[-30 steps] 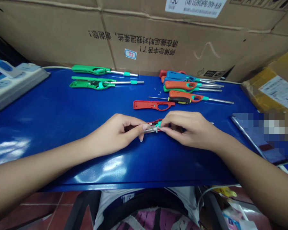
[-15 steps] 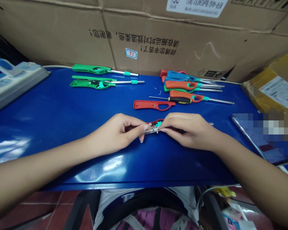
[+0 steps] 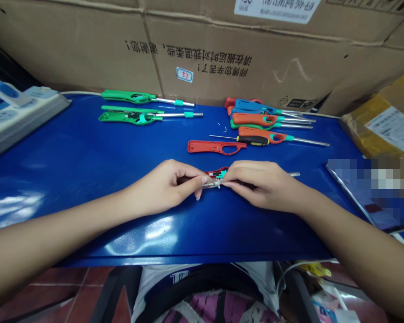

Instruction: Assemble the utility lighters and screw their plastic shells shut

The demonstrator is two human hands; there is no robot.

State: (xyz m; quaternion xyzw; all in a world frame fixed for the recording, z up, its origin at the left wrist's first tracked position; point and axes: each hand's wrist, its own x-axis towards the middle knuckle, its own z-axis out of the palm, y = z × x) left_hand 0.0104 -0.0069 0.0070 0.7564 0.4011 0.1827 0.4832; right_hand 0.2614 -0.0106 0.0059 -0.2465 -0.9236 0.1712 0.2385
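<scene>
My left hand (image 3: 170, 184) is closed, with thumb and fingers gripping a small clear plastic fuel tank (image 3: 209, 184) of a lighter. A whitish fitting (image 3: 218, 182) sticks out of the tank's right end. There, my right hand (image 3: 265, 185) pinches with thumb and forefinger; what lies between those fingertips is too small to make out. Just behind the tank lies an opened red lighter half (image 3: 218, 171) with a teal trigger part, largely covered by my hands. A metal tube end (image 3: 295, 174) shows past my right hand. Farther back rests a red shell half (image 3: 205, 146).
A black-and-yellow screwdriver (image 3: 252, 141) touches an orange lighter (image 3: 249, 133). Behind it lie several more lighters (image 3: 256, 107). Two green lighters (image 3: 126, 95) are at back left. A power strip (image 3: 27, 107), a phone (image 3: 363, 197) and cardboard boxes (image 3: 202, 27) border the blue table (image 3: 70, 157).
My right fingertips have shifted slightly left and down along the fitting, and a little more of the teal part shows. My left hand keeps its grip on the tank.
</scene>
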